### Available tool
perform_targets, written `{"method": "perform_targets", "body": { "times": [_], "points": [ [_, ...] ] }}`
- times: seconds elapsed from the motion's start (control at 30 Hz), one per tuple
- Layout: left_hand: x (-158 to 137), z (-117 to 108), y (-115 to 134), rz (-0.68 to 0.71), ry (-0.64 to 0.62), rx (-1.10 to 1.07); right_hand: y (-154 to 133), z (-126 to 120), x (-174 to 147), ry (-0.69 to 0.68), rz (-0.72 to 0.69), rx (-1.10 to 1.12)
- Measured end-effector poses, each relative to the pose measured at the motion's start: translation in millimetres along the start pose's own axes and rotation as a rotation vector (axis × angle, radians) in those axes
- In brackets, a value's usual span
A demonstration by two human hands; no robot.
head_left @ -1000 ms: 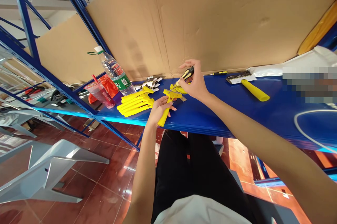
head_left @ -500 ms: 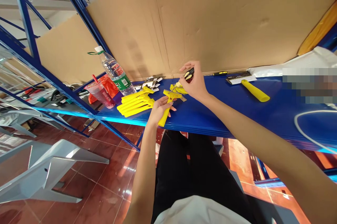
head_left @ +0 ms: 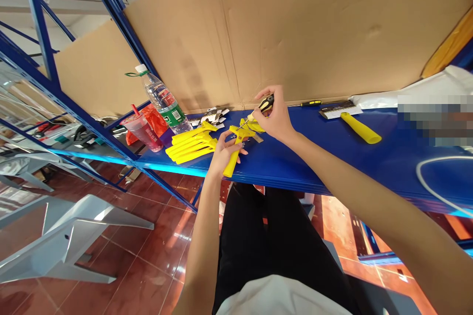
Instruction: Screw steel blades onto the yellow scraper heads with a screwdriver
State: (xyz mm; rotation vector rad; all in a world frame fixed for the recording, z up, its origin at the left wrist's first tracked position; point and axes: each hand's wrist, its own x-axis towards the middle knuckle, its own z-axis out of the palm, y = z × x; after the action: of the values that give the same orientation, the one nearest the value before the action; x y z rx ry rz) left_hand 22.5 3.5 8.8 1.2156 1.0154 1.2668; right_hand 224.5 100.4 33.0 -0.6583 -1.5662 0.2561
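Note:
My left hand (head_left: 224, 154) is closed around a yellow plastic scraper (head_left: 232, 161), whose handle points toward me at the shelf's front edge. Between the fingers of my right hand (head_left: 275, 115) is a black and yellow screwdriver (head_left: 266, 103); its shaft slants down to the scraper's head. Behind that head lie more yellow pieces (head_left: 258, 126), partly hidden by my right hand. A small flat blade (head_left: 256, 138) rests beside the scraper. Left of my left hand, several yellow scrapers (head_left: 190, 145) are heaped together.
A water bottle (head_left: 166, 103) and a red drink cup (head_left: 144, 132) stand at the left of the blue shelf (head_left: 306, 152). Metal blades (head_left: 216, 115) lie at the back. Rightward are a yellow handle (head_left: 360, 128), packets (head_left: 340, 109), another screwdriver (head_left: 311, 103) and a white cable (head_left: 419, 177). Cardboard (head_left: 295, 24) walls the back.
The view has shifted slightly. Both hands keep their hold, with the screwdriver tip still at the scraper's head.

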Motion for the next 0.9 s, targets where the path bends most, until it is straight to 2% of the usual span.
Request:
{"method": "perform_targets", "body": {
  "times": [0.37,0.57,0.9],
  "points": [
    [1.1,-1.4,4.5,-0.017,-0.028,-0.042,-6.4,0.1,2.1,0.070,0.031,0.129],
    [3.8,-3.7,2.6,-0.006,0.019,-0.023,-5.3,1.5,-0.4,0.033,0.051,0.132],
    [6.6,-6.0,-2.1,-0.010,0.015,-0.046,-8.8,1.4,-2.2,-0.019,0.061,0.136]
  ]
}}
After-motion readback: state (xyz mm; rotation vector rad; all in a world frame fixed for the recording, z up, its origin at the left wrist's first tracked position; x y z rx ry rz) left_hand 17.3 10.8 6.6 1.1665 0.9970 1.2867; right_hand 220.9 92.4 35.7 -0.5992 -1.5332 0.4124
